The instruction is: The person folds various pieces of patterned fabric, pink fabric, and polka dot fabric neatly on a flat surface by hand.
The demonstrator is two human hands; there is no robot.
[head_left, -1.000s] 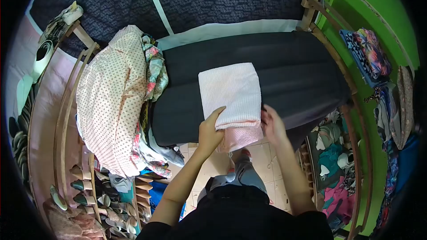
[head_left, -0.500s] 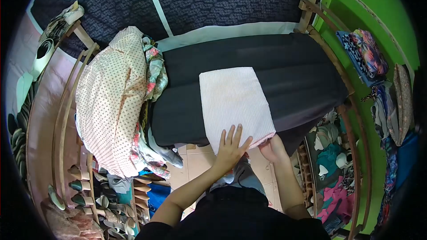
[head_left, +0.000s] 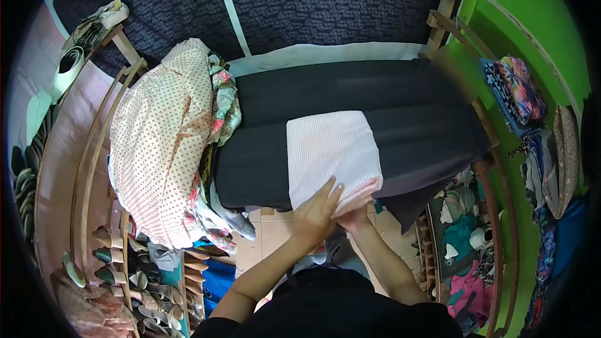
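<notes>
The striped white cloth (head_left: 332,150) lies folded on the black-covered surface (head_left: 275,87), at the centre of the frame, its near edge reaching just past the surface's lower side. What has just changed is the grip there: the left hand (head_left: 311,222), a moment ago spread flat on top, has drawn in to the near edge, its fingers closer together on the upper face; whether its thumb pinches from below cannot be told. The right hand (head_left: 355,218) has come in from the lower right corner to sit under that edge, just beside the left, its fingers mostly hidden by the fabric, so how tightly they close is unclear. At that corner the pinkish layers now show as a thicker, rounded edge. This seems to mean that the near end is supported from above and below, while the far part lies fairly flat. A large heap of dotted fabric (head_left: 156,131) sits at the left of the frame, apart from the striped cloth, and patterned folded clothes (head_left: 523,91) lie at the upper right.
</notes>
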